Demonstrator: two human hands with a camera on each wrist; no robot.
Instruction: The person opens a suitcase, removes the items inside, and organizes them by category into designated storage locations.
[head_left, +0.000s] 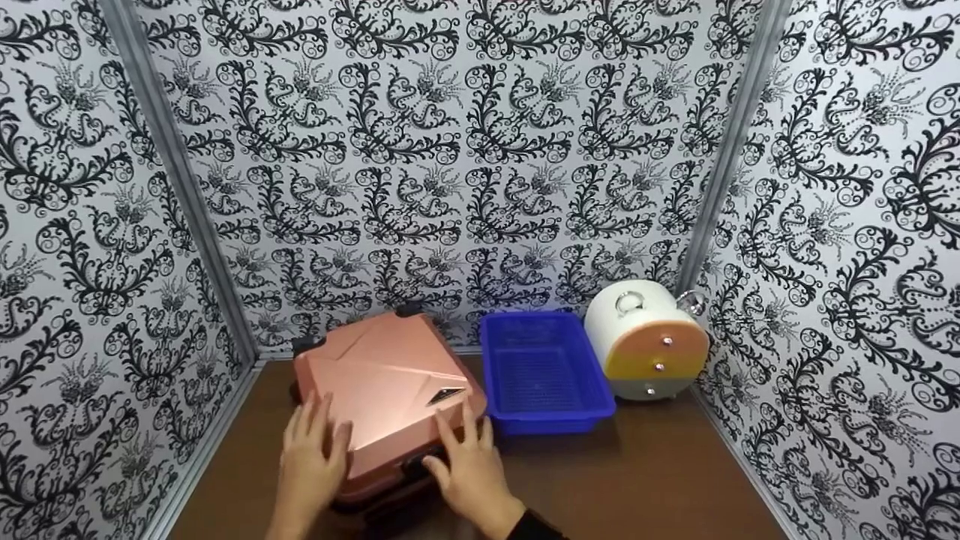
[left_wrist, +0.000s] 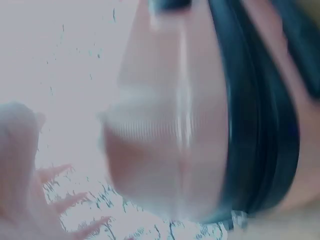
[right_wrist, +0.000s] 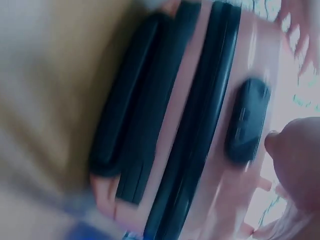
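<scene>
A rose-gold hard-shell suitcase [head_left: 390, 375] lies on its side on the brown table, with small black wheels at its far corners. My left hand [head_left: 311, 457] is at its near left corner, fingers spread and stretched over the lid's edge. At the near right edge, my right hand [head_left: 472, 469] has its fingers extended on the lid beside the small logo plate, the thumb lower by the front side. The right wrist view shows a black lock [right_wrist: 247, 120], a dark zipper band and a black carry handle [right_wrist: 130, 95] on that side. The left wrist view is blurred.
A blue plastic basket [head_left: 551, 426] stands just right of the suitcase. Beyond it is a white rounded drawer box [head_left: 630, 304] with orange, yellow and grey drawers. Patterned walls [head_left: 480, 150] with grey corner posts enclose the brown table [head_left: 637, 480] on three sides.
</scene>
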